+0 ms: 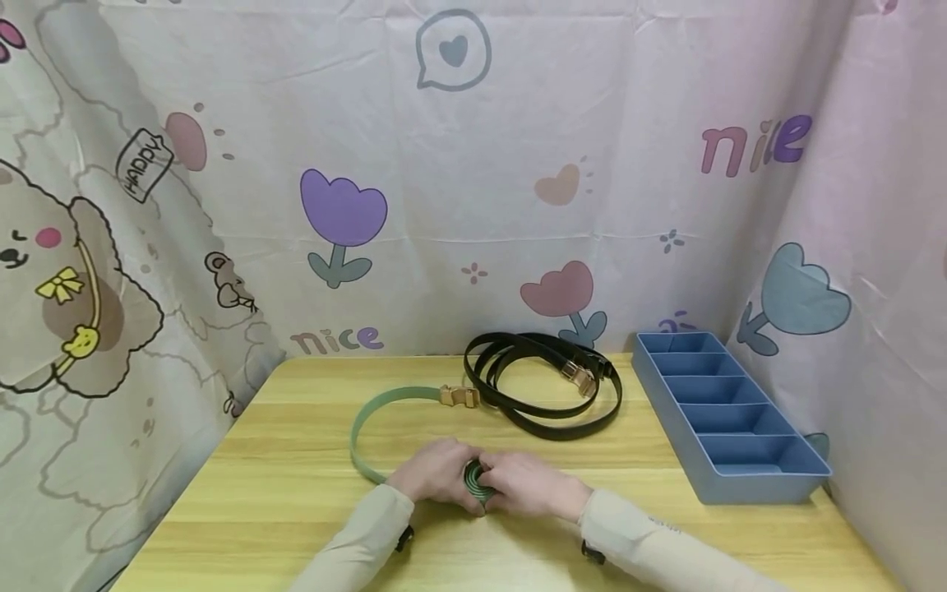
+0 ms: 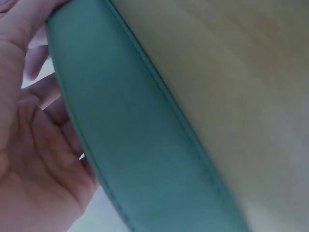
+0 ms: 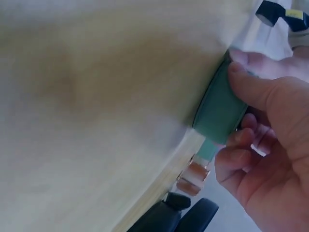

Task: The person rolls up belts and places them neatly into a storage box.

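Note:
A green belt (image 1: 397,393) is partly wound into a tight coil (image 1: 476,485) standing on edge near the front of the table. Its unwound length curves out to the left and back, ending at a gold-coloured buckle (image 1: 459,396). My left hand (image 1: 438,473) grips the coil from the left; in the left wrist view the belt's strap (image 2: 130,116) runs past the palm. From the right, my right hand (image 1: 531,485) holds the same coil, and its thumb (image 3: 251,87) presses the outer layer in the right wrist view.
Behind the hands, a black belt (image 1: 555,431) lies in loose loops, its gold-coloured buckle (image 1: 579,378) showing; it comes close to the green belt's buckle. A blue-grey organizer box (image 1: 765,487) with several compartments stands at the right edge. A printed curtain (image 1: 459,164) hangs behind the wooden table (image 1: 244,493).

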{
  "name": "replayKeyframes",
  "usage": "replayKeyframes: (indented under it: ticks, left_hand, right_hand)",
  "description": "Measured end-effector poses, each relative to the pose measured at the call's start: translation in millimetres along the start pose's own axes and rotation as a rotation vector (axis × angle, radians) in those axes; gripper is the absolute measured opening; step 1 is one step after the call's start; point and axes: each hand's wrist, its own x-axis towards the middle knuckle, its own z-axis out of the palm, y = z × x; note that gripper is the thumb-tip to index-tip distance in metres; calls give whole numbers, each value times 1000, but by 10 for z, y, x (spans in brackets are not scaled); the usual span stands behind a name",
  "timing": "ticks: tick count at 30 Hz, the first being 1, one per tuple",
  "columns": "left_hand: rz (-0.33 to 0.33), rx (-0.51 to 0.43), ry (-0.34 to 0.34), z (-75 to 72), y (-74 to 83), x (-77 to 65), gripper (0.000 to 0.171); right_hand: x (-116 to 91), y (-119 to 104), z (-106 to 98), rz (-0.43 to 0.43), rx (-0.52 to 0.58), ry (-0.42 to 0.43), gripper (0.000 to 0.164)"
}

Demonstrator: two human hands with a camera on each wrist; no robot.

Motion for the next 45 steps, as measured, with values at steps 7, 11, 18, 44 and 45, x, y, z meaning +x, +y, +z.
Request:
replayKeyframes:
  ticks: [7,11,18,44,45]
  left_hand:
    - [-17,-64,-95,-19,-18,-15,58]
    - [0,-59,-65,-16,-11,16,51]
    - [29,-44,-20,4,-39,14,57]
    - [-1,-150,-83,-52,-134,33,58]
    - [-6,-142,-74,-52,-134,37,59]
  right_hand:
    - [-3,41,-9,-34,31,-41,14]
    - [-9,53,6,-29,43,-14,15]
    - [-13,84,11,-50,27,8,14]
    - [35,209,-13,-53,32,-50,31]
    - [39,202,-7,-51,33,-39,30]
